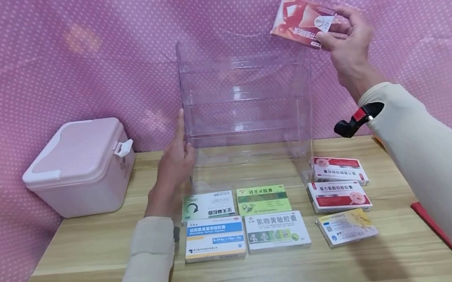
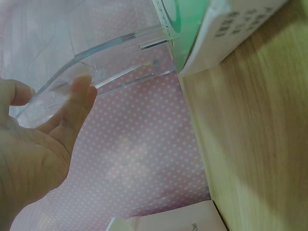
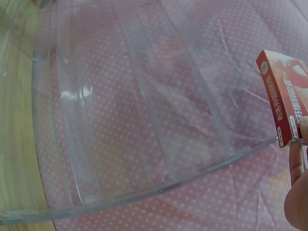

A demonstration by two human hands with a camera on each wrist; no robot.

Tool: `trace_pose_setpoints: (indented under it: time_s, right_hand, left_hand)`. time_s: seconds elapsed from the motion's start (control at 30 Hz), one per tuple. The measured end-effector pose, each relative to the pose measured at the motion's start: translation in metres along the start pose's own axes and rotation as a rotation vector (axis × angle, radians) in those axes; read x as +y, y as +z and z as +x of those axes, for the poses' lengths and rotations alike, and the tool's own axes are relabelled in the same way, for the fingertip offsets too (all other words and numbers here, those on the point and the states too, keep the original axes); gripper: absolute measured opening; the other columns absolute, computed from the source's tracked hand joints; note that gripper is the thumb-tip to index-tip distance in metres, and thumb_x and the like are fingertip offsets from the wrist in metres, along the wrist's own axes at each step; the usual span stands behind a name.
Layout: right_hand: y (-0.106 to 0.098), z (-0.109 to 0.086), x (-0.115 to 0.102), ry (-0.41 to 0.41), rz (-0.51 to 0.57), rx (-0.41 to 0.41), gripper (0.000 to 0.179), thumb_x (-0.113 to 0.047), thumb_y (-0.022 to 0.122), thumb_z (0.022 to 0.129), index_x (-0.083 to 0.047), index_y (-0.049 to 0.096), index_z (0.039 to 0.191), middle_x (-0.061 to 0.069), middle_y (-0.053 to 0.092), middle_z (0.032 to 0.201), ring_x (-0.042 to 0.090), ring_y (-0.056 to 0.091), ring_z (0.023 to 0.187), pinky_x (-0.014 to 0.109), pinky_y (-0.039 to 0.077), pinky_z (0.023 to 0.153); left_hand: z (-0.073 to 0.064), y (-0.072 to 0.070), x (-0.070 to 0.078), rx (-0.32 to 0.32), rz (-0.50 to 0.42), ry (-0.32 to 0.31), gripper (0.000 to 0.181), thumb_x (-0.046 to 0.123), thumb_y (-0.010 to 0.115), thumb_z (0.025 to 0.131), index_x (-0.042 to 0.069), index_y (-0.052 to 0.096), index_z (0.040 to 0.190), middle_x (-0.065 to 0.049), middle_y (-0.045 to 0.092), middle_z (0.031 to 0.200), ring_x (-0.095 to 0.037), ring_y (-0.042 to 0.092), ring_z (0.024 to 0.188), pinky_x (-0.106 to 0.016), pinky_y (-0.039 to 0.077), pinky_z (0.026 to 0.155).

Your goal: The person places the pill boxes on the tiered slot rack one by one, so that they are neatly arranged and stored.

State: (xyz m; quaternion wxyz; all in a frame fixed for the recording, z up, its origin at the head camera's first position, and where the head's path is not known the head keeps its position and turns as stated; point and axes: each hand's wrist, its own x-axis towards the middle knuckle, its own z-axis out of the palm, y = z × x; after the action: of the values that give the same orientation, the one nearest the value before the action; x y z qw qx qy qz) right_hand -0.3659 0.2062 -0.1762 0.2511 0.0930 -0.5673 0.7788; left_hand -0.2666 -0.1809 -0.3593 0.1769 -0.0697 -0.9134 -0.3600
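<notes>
A clear plastic tiered rack [image 1: 243, 109] stands upright on the table, its shelves bare. My left hand [image 1: 176, 160] is at the rack's left side panel, index finger pointing up along the edge; in the left wrist view the thumb and fingers of the hand [image 2: 45, 130] lie on either side of the panel [image 2: 72, 60]. Up at the rack's top right corner, my right hand [image 1: 351, 39] pinches a red and orange medicine box [image 1: 300, 22] by one end, tilted. The right wrist view shows this box [image 3: 284, 96] beyond the rack's edge, with only part of the hand visible.
Before the rack lie medicine boxes: green-white [image 1: 207, 206], green [image 1: 262, 199], blue-white [image 1: 213, 238] and white [image 1: 277, 230]. Two red-white boxes [image 1: 337, 170] and a yellow-white box [image 1: 347, 227] lie to the right. A pink lidded case [image 1: 81, 167] stands left; a red item [image 1: 434, 227] lies at the right edge.
</notes>
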Motion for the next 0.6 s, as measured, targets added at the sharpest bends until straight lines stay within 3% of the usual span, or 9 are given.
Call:
trace_pose_setpoints:
  time_s: [0.1, 0.27, 0.6]
  right_hand:
    - [0.008, 0.0, 0.002, 0.012, -0.038, -0.011, 0.06, 0.024, 0.07, 0.086, -0.011, 0.066, 0.135, 0.006, 0.065, 0.099, 0.012, 0.072, 0.083, 0.021, 0.063, 0.071]
    - [0.022, -0.001, 0.005, -0.001, -0.092, -0.033, 0.059, 0.022, 0.071, 0.086, -0.013, 0.068, 0.134, 0.005, 0.065, 0.102, 0.013, 0.072, 0.088, 0.019, 0.063, 0.074]
    - [0.048, 0.001, 0.01, -0.074, -0.271, -0.078, 0.057, 0.02, 0.072, 0.087, -0.018, 0.072, 0.13, -0.001, 0.067, 0.101, 0.009, 0.07, 0.089, 0.018, 0.06, 0.083]
  left_hand:
    - [0.0, -0.001, 0.0, 0.003, 0.0, -0.003, 0.089, 0.019, 0.045, 0.105, 0.048, -0.007, 0.171, -0.019, 0.064, 0.111, -0.025, 0.045, 0.066, -0.042, 0.041, 0.06]
    - [-0.001, -0.002, 0.001, -0.001, -0.007, 0.009, 0.088, 0.019, 0.045, 0.105, 0.047, -0.006, 0.172, -0.02, 0.062, 0.143, -0.026, 0.045, 0.067, -0.043, 0.043, 0.063]
    - [-0.002, -0.002, 0.007, -0.006, -0.028, 0.013, 0.087, 0.02, 0.045, 0.106, 0.048, -0.006, 0.171, -0.017, 0.057, 0.151, -0.024, 0.043, 0.065, -0.042, 0.042, 0.06]
